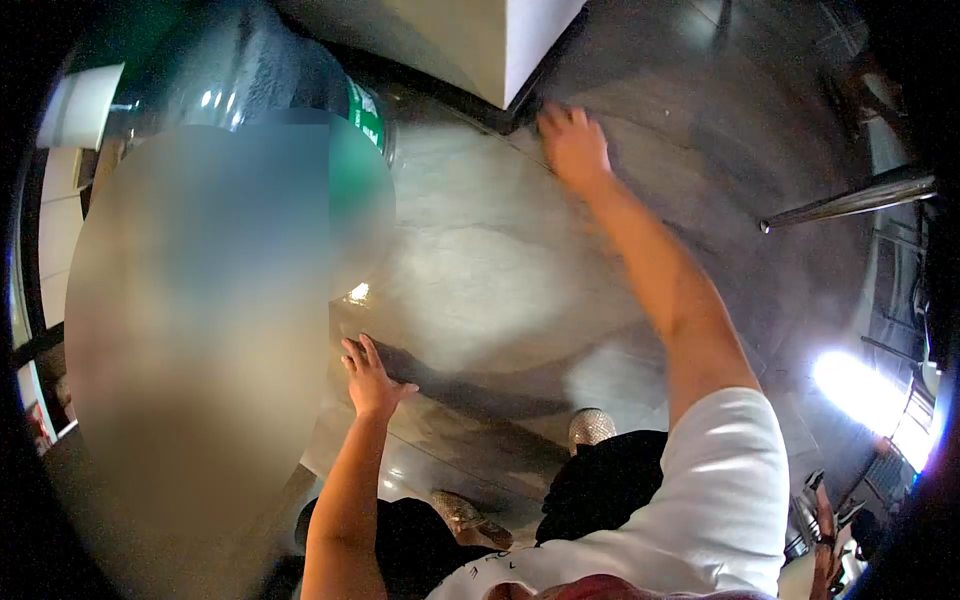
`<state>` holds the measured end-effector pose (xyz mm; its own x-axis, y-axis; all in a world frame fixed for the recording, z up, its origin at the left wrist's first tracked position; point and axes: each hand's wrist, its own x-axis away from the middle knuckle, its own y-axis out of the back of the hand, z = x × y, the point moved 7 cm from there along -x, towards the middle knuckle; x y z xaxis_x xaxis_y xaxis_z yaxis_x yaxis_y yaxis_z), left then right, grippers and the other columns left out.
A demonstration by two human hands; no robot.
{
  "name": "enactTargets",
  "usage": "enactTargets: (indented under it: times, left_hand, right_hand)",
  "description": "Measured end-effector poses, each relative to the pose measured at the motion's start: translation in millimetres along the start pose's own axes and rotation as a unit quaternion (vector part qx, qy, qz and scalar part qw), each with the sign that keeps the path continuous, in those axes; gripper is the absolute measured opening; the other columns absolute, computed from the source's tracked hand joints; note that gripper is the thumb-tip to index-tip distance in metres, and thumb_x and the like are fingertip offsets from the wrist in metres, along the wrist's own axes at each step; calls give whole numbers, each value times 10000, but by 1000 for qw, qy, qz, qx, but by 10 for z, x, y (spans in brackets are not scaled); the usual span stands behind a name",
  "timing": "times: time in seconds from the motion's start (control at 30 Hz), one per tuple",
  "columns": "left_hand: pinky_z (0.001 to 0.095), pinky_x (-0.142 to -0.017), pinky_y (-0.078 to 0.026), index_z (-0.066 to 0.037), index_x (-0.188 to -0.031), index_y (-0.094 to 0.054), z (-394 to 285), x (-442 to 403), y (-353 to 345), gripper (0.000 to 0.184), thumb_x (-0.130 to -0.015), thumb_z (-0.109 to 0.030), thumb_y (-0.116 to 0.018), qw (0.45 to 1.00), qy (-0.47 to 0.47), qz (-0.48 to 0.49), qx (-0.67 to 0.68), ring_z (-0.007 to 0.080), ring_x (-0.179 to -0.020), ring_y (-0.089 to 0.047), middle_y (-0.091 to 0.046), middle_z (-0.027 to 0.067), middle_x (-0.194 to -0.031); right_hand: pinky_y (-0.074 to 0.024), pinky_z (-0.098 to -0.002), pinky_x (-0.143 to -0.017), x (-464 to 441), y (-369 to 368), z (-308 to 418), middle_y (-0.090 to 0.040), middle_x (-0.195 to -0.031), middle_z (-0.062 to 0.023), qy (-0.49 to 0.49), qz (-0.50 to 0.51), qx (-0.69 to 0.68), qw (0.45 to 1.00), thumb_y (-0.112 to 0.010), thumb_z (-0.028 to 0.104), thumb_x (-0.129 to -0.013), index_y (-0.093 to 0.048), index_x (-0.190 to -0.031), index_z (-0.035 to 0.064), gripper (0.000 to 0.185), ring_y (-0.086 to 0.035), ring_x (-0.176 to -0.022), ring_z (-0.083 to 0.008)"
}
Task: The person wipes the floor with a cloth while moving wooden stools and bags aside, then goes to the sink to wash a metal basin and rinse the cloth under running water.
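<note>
My right hand (574,148) is stretched far forward, close to the dark base (500,118) of a white box-like block (525,50). Its fingers look extended, slightly smeared, and nothing shows in them. Whether they touch the base or the floor, I cannot tell. Nearer to my body, my left hand (370,385) is held over the grey floor (490,270) with fingers spread and nothing in it. Beside it on the left, a large blurred patch hides whatever is there. Above that patch rises a big dark glossy rounded thing (250,70) with a green label (367,115).
A shiny metal leg (850,203) reaches the floor at the right. My shoes (591,427) are below me. A bright light (860,390) glares at the right edge, with dark metal frames near it. White panels (80,105) stand at the far left.
</note>
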<state>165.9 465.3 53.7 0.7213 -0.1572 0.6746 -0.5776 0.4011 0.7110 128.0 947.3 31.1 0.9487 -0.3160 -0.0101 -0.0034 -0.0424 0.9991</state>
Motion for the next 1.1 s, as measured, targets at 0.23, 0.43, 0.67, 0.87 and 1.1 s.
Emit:
enactTargets:
  times: [0.23,0.43,0.67,0.87,1.1]
  left_hand:
    - [414,-1108,-369,-20,-1522,-52,68,-52,-114,1388,-533,-532,-881,999,-14,-38,-20,454,-1387,-276,-95,303,-1549]
    - [396,-1133,-333,-25,-1524,-46,55,-49,-162,1404,-521,-552,-874,997,-31,-52,-37,430,-1415,-241,-86,299,-1554]
    - [398,-1165,-271,33,-1506,-77,-10,-1,-11,1391,-523,-534,-882,1000,0,-7,-1,394,-1431,-224,-113,305,-1548]
    - [400,-1176,-248,48,-1498,-93,44,-24,-80,1408,-502,-595,-852,999,-17,-27,-11,389,-1439,-199,-132,310,-1542]
    - [489,-1117,-340,-59,-1535,-30,240,-149,-378,1456,-474,-629,-847,991,-83,-101,-19,486,-1395,-247,-49,281,-1568]
  right_hand:
    - [-441,-447,-933,-408,-79,-336,-424,-1465,-62,-155,90,67,981,-524,173,-891,-513,-1355,146,465,-484,-1171,-293]
    - [-413,-462,-958,-487,-51,-519,-378,-1493,-105,-127,9,51,991,-524,154,-885,-448,-1407,127,528,-463,-1208,-314]
    - [-359,-492,-1040,568,-30,-1965,-388,-1480,-126,-373,112,49,920,-499,273,-960,-371,-1456,117,535,-417,-1308,-326]
    - [-437,-484,-966,3505,-187,-2692,-431,-1427,-148,-538,71,83,836,-460,302,-969,-433,-1409,159,464,-462,-1245,-364]
    - [-450,-425,-925,3757,-153,-2402,-561,-1231,-174,-486,-176,-95,851,-492,195,-934,-506,-1311,50,404,-537,-1099,-341]
